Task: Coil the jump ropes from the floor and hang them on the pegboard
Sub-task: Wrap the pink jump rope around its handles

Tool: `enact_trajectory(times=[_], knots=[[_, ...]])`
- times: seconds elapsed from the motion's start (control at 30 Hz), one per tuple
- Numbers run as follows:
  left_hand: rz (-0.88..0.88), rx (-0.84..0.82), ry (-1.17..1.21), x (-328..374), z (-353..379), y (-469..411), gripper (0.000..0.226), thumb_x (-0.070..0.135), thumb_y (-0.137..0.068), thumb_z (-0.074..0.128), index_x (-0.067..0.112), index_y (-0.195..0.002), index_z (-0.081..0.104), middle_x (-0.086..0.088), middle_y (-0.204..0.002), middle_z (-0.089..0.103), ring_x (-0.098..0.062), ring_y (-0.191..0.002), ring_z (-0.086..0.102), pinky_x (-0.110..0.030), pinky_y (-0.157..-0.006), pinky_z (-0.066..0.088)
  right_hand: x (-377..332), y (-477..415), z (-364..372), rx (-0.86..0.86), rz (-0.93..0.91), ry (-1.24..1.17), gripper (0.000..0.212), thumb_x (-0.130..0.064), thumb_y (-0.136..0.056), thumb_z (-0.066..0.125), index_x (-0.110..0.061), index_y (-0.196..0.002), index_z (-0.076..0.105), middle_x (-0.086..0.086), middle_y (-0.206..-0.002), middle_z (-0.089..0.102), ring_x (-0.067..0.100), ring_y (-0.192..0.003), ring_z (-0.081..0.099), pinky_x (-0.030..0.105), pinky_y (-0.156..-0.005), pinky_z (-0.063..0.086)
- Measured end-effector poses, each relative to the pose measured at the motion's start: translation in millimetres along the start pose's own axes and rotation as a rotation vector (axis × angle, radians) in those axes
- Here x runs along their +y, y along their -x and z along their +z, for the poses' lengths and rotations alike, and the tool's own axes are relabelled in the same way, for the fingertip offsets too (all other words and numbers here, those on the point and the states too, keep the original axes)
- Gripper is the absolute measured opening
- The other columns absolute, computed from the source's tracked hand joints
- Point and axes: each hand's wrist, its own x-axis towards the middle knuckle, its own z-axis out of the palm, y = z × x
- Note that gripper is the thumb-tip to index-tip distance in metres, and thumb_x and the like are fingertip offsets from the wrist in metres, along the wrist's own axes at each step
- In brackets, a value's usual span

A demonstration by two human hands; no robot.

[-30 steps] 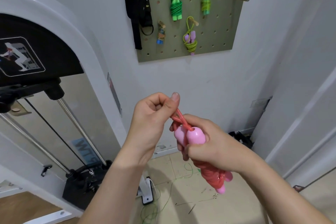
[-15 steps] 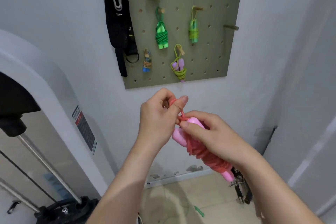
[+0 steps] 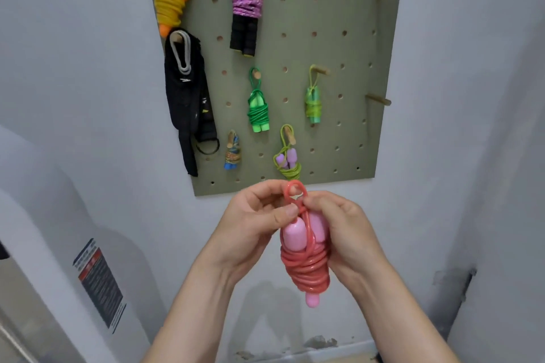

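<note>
Coiled plastic jump rope: pale pink handles, coral-red cord. Flat olive-green pegboard: regular grid of dark round holes, with tan wooden pegs. Hung on it are a yellow-corded bundle with orange handles, a purple-and-pink speckled rope on yellow-and-black handles, a black fabric strap with a grey loop, an all-green rope bundle, a lime-corded bundle with teal handles, and a lilac-handled bundle in yellow-green cord. Rectangular wall label: red, black, white.
</note>
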Motion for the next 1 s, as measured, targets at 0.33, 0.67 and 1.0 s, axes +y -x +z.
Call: enact_trajectory(times=[0.33,0.67,1.0], knots=[[0.111,0.011,-0.096,7.3,-44.8,-70.2,0.046,0.018,-0.057,0.079,-0.006,-0.085,0.051,-0.018,-0.090,0.068,-0.026,-0.084,0.063,-0.028,-0.075,0.053,2.1,-57.1,34.2,0.123,-0.127,0.042,0.020,-0.004,-0.092,0.056,-0.001,-0.076,0.067,0.014,-0.073,0.066,0.021,-0.065,0.058,0.028,-0.057,0.049],[0.201,0.045,-0.354,11.1,-12.7,-136.6,0.028,0.003,-0.059,0.078,0.004,-0.075,0.056,-0.006,-0.072,0.070,-0.016,-0.067,0.065,-0.027,-0.057,0.051,-45.0,-109.5,-10.6,0.054,-0.277,0.467,0.029,-0.026,-0.093,0.062,-0.003,-0.075,0.060,0.006,-0.069,0.061,0.014,-0.066,0.054,0.025,-0.062,0.045],[0.173,0.028,-0.153,22.6,68.3,-273.6,0.014,0.010,-0.090,0.059,0.006,-0.092,0.072,-0.007,-0.074,0.070,-0.018,-0.071,0.064,-0.026,-0.070,0.051,-130.3,-212.4,-65.6,0.242,-0.500,0.431,0.038,-0.012,-0.092,0.054,-0.017,-0.056,0.042,-0.001,-0.056,0.039,0.014,-0.057,0.037,0.029,-0.057,0.033]])
